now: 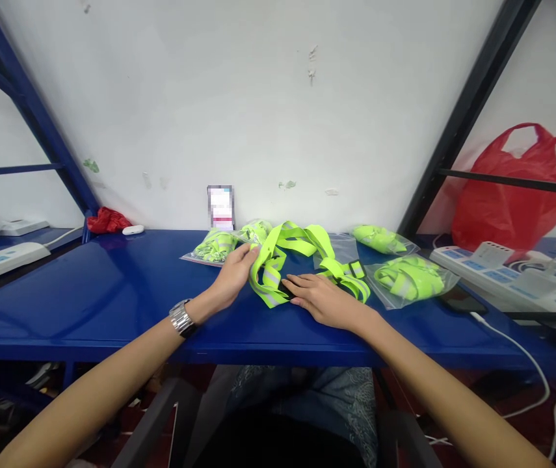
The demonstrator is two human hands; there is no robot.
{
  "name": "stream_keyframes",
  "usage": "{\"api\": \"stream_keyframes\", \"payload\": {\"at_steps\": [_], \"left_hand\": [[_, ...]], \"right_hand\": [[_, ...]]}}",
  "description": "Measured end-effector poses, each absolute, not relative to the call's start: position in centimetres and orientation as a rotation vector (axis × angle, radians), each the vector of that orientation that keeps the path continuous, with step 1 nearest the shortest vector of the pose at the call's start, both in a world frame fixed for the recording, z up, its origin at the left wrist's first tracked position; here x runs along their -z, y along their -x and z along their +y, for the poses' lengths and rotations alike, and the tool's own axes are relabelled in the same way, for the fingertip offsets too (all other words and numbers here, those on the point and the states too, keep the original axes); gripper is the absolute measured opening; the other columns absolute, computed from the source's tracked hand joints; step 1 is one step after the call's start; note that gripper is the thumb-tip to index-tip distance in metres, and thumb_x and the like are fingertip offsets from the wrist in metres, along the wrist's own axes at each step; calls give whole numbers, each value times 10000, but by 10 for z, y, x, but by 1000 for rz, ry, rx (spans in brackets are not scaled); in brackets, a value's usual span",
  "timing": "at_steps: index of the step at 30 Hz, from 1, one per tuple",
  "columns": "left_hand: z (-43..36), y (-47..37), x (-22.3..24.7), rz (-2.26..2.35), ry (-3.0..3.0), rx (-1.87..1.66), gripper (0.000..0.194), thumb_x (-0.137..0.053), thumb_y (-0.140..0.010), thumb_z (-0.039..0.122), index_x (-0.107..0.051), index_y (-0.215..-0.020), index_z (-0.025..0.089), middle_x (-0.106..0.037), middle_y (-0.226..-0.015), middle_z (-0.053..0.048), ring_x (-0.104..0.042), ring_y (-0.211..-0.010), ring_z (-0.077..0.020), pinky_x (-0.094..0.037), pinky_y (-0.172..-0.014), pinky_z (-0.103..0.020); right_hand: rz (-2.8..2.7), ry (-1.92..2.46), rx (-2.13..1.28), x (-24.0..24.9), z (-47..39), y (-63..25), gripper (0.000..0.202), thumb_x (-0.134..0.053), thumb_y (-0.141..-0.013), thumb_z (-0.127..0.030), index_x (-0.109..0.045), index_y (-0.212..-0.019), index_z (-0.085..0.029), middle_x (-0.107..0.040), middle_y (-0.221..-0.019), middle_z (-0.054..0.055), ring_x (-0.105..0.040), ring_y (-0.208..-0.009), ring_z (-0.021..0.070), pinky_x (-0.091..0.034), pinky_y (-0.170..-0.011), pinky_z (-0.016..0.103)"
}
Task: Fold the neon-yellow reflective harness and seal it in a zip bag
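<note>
A neon yellow-green strap [324, 242] with grey reflective stripes and black buckles lies in loose loops on the blue table [112, 286]. My left hand [233, 274], with a metal watch on its wrist, pinches the strap's left loop between thumb and fingers. Over the lower middle of the strap, my right hand [317, 298] rests with its fingers extended on a black part that they partly cover. Clear bags with similar straps lie behind my left hand [216, 247] and to the right of my right hand [411, 278].
A phone [222, 207] leans on the wall. Another bagged strap [379, 239] lies at the back right. Farther right are a dark phone [462, 300] with a white cable, a power strip [497, 276] and a red plastic bag [512, 188]. A white case [133, 230] sits back left.
</note>
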State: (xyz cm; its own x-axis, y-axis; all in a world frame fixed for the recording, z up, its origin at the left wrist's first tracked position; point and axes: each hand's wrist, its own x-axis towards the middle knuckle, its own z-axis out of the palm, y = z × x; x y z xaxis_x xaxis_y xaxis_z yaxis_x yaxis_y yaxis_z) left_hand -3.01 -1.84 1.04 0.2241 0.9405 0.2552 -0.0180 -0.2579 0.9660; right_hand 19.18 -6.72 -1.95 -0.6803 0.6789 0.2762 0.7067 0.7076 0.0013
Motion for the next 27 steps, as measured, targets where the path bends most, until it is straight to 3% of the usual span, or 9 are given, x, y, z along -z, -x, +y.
{"api": "stream_keyframes", "payload": {"at_steps": [4, 7, 12, 17, 20, 23, 25, 27], "left_hand": [[-5, 15, -22, 906, -2326, -886, 375, -490, -932, 410, -412, -641, 186, -359, -568, 44, -324, -512, -105, -228, -514, -264], [-1, 2, -22, 866, -2643, -689, 415, -437, -957, 410, -393, -604, 196, -383, -550, 21, -342, -498, -127, -237, -547, -289], [-8, -3, -5, 1052, -2587, -966, 298, -521, -922, 482, -555, -875, 190, -502, -651, -25, -503, -592, -204, -328, -647, -305], [-25, 23, -5, 1001, -2313, -1033, 326, -486, -945, 505, -546, -846, 200, -443, -563, 31, -419, -514, -152, -319, -608, -292], [-39, 43, -8, 908, -2311, -791, 353, -523, -916, 530, -616, -913, 189, -559, -754, -17, -505, -660, -168, -364, -617, -282], [-50, 52, -5, 805, -2340, -574, 470, -662, -820, 534, -636, -1173, 225, -587, -1043, -71, -561, -896, -222, -445, -733, -306], [-53, 51, -1, 780, -2330, -557, 524, -693, -800, 518, -623, -1252, 261, -569, -1145, -87, -551, -1028, -257, -456, -861, -354], [-54, 45, 3, 779, -2301, -655, 440, -672, -827, 495, -668, -1200, 263, -562, -1190, -95, -521, -1129, -282, -424, -970, -398]], "right_hand": [[-2664, 955, 95, 19, -62, -189, 371, -395, -1008, -278, -570, -1313, -159, -607, -1304, 161, -557, -1223, 282, -463, -985, 436], [-2649, 960, 124, 17, -64, -187, 291, -438, -997, -274, -661, -1155, -176, -671, -1177, 128, -601, -1148, 262, -483, -934, 405], [-2547, 1131, 355, 7, -89, -197, 280, -511, -964, -356, -672, -1117, -185, -675, -1200, 123, -586, -1172, 289, -463, -940, 451], [-2444, 1250, 494, 1, -119, -240, 267, -563, -918, -375, -694, -1100, -229, -664, -1234, 99, -540, -1194, 319, -414, -978, 521], [-2466, 1302, 559, 7, -126, -263, 318, -594, -864, -251, -667, -1172, -219, -577, -1345, 120, -455, -1268, 349, -398, -1002, 540], [-2465, 1372, 678, 14, -124, -267, 316, -539, -844, -99, -691, -1103, -199, -485, -1419, 158, -379, -1322, 378, -379, -1007, 566], [-2427, 1384, 722, 15, -119, -263, 248, -509, -874, -89, -711, -977, -191, -474, -1411, 169, -365, -1324, 379, -373, -1003, 574], [-2370, 1346, 663, 13, -114, -257, 197, -508, -914, -154, -701, -916, -195, -479, -1392, 162, -381, -1299, 359, -386, -997, 561]]}}
